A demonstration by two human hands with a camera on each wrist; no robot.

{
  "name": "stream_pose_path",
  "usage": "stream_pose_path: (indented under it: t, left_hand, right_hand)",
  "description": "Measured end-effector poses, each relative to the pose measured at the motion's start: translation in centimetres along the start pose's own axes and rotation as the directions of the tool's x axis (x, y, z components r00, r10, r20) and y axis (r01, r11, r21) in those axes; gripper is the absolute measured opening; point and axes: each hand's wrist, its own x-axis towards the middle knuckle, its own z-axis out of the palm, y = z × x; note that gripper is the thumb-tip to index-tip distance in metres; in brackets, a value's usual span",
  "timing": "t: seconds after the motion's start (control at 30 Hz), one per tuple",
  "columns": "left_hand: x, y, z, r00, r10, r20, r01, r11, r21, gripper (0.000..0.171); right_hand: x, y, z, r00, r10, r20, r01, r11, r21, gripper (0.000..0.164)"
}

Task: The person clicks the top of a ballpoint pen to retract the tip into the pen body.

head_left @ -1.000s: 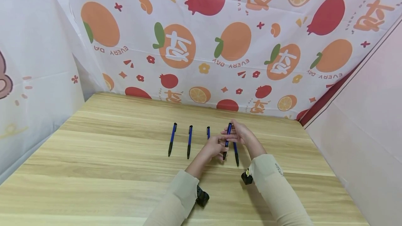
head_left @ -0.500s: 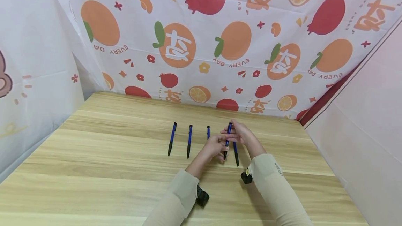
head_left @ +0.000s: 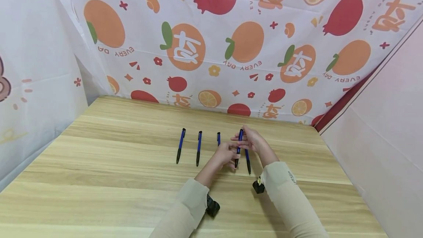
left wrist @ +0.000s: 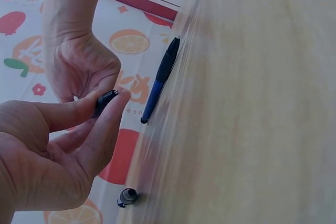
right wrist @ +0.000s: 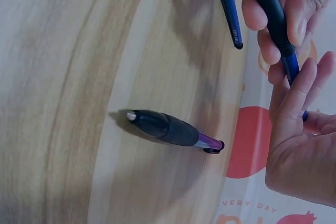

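Observation:
In the head view a blue pen (head_left: 239, 143) with a black grip is held above the table, between both hands. My left hand (head_left: 226, 153) pinches its black grip, and the tip peeks out between thumb and finger in the left wrist view. My right hand (head_left: 253, 140) holds the upper end, fingers alongside the barrel and thumb by the top end. Beneath the right hand another blue pen (head_left: 248, 161) lies on the table, partly hidden; its metal tip shows in the right wrist view. A further pen (head_left: 219, 139) is half covered by my left hand.
Two more blue pens, a far-left pen (head_left: 180, 146) and a neighbouring pen (head_left: 199, 149), lie side by side on the wooden table (head_left: 109, 179). A fruit-printed cloth (head_left: 211, 47) hangs behind the table's back edge.

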Motion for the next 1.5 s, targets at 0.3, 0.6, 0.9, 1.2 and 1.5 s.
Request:
stream_pose_path:
  t: [0.3, 0.6, 0.9, 1.2, 1.5]
  left_hand:
    - [0.12, -0.03, -0.03, 1.0, 0.004, -0.005, -0.004, 1.0, 0.004, 0.037]
    - [0.17, -0.15, -0.06, 1.0, 0.014, -0.003, -0.014, 1.0, -0.002, 0.036]
    - [0.05, 0.04, -0.16, 1.0, 0.021, 0.006, -0.021, 1.0, 0.004, 0.035]
    - [0.16, 0.01, -0.18, 1.0, 0.011, 0.017, -0.011, 1.0, -0.015, 0.036]
    - [-0.12, 0.19, -0.07, 1.0, 0.009, 0.021, -0.009, 1.0, -0.027, 0.035]
  right_hand:
    - [0.0, -0.23, 0.17, 1.0, 0.004, 0.009, -0.005, 1.0, 0.008, 0.054]
    - [-0.07, -0.36, 0.08, 1.0, 0.002, 0.021, -0.002, 1.0, -0.017, 0.056]
    - [-0.01, -0.35, 0.05, 0.999, -0.014, 0.051, 0.016, 0.999, -0.037, 0.058]
    - [-0.04, -0.37, 0.0, 0.998, -0.029, 0.056, 0.032, 0.998, -0.047, 0.058]
    - [-0.12, -0.38, -0.05, 0.998, -0.025, 0.055, 0.027, 0.999, -0.04, 0.058]
